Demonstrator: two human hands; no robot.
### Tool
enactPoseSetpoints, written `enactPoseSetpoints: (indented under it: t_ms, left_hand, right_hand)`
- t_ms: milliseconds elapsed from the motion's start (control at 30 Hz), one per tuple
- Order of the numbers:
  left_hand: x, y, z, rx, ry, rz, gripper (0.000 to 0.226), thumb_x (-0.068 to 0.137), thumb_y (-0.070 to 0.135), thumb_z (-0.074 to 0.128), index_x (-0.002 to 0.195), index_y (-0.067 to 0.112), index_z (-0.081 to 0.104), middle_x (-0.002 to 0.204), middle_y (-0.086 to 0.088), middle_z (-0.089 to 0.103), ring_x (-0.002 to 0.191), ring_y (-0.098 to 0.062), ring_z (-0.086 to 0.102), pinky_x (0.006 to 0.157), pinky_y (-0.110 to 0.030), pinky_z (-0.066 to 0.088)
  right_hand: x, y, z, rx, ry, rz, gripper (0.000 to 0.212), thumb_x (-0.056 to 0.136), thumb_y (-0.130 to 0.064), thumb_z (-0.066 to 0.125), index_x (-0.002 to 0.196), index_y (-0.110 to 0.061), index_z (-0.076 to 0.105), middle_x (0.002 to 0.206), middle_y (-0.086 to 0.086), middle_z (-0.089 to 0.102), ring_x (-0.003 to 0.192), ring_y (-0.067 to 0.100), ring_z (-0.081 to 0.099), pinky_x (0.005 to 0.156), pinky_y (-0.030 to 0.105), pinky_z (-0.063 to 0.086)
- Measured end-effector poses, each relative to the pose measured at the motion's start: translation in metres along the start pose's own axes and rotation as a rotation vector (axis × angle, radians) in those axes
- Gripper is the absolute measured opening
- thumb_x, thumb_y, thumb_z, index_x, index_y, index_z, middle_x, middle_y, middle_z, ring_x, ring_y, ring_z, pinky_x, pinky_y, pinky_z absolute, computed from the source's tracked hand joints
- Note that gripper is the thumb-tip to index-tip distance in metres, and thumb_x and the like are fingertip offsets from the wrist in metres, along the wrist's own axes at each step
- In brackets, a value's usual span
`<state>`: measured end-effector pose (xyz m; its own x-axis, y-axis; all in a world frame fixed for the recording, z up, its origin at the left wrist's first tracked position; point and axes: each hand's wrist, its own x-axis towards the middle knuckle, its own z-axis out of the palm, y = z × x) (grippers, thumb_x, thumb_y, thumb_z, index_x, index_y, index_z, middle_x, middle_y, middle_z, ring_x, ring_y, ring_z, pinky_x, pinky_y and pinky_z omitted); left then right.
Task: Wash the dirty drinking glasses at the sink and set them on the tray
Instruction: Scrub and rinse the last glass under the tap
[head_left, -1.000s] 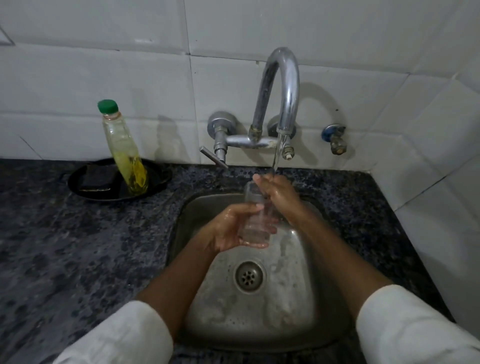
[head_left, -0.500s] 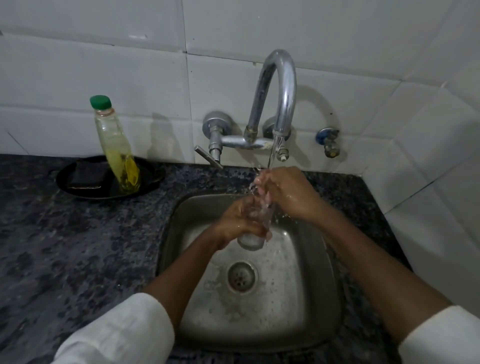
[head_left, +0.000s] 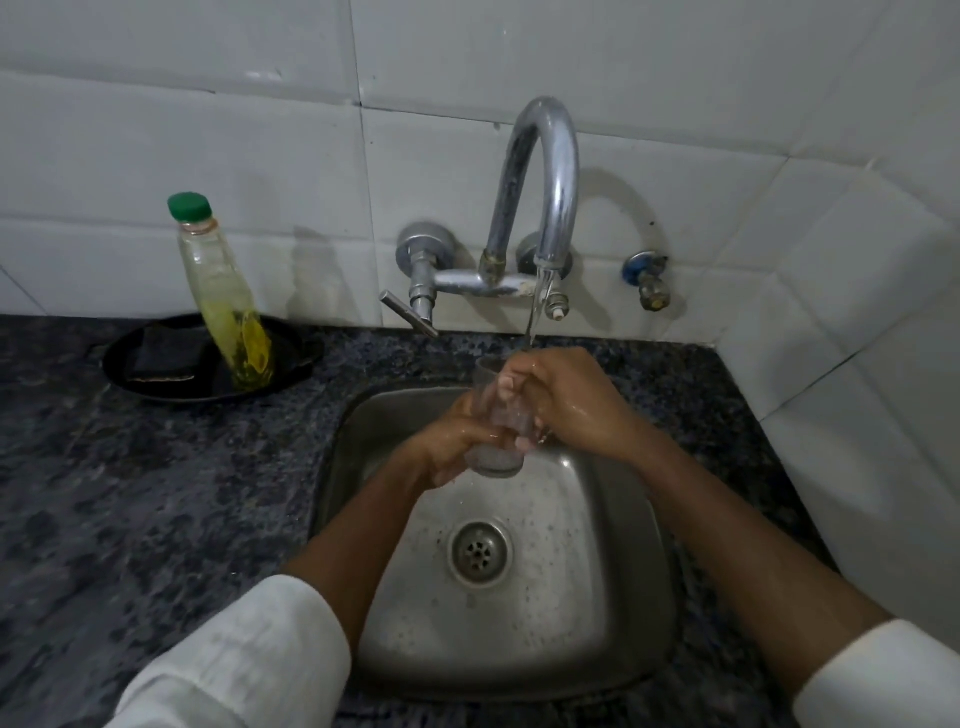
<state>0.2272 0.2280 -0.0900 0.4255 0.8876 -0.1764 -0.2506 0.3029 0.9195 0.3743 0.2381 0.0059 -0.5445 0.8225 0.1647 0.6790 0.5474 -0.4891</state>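
dim | faucet (head_left: 540, 176) shadow on wall | edges bowed, soft

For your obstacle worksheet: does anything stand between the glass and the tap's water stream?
Nothing separate. The glass sits under the tap, gripped by the left hand. Only the right hand, fingers in its mouth, meets the stream.

Glass (head_left: 500, 415), between the fingers (head_left: 511, 385) of both hands: clear, colourless. Sink (head_left: 613, 545) below the fingers: dull grey steel, water-speckled. Tap (head_left: 556, 171) above them: silver chrome. Counter (head_left: 156, 493): dark grey-black speckled stone. Bottle (head_left: 228, 306) far left of fingers: clear, yellow liquid, green cap (head_left: 189, 206). Dish (head_left: 156, 384) under it: black. Sleeves (head_left: 249, 660): white. Wall tiles (head_left: 182, 156): white.
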Motion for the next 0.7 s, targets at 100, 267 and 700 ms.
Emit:
enactPoseSetpoints:
  t_ms: [100,267,700]
  left_hand:
    - [0.001,-0.003,0.011,0.1,0.14,0.007,0.036,0.067,-0.001,0.078,0.099,0.014,0.068,0.09,-0.001,0.07,0.086,-0.018,0.069,0.074,-0.033,0.057]
    - [0.006,-0.007,0.038,0.313,0.496,0.069,0.066,0.062,0.009,0.089,0.118,0.021,0.057,0.096,0.007,0.068,0.07,0.002,0.065,0.055,-0.017,0.053]
    - [0.0,-0.008,0.019,0.221,0.226,-0.051,0.054,0.069,0.005,0.083,0.118,0.013,0.061,0.11,-0.012,0.07,0.097,-0.028,0.07,0.077,-0.045,0.061]
  right_hand:
    - [0.005,0.003,0.002,0.061,-0.087,0.146,0.027,0.096,-0.012,0.05,0.079,-0.004,0.069,0.056,-0.002,0.062,0.05,0.011,0.062,0.065,0.029,0.054]
    - [0.011,0.009,0.005,0.05,-0.039,0.278,0.031,0.098,-0.015,0.052,0.072,-0.004,0.064,0.053,-0.001,0.058,0.041,0.006,0.054,0.06,0.03,0.054]
    - [0.007,0.008,0.001,0.133,-0.012,0.17,0.035,0.098,-0.015,0.052,0.063,-0.014,0.061,0.057,-0.006,0.059,0.044,-0.001,0.056,0.05,0.02,0.045]
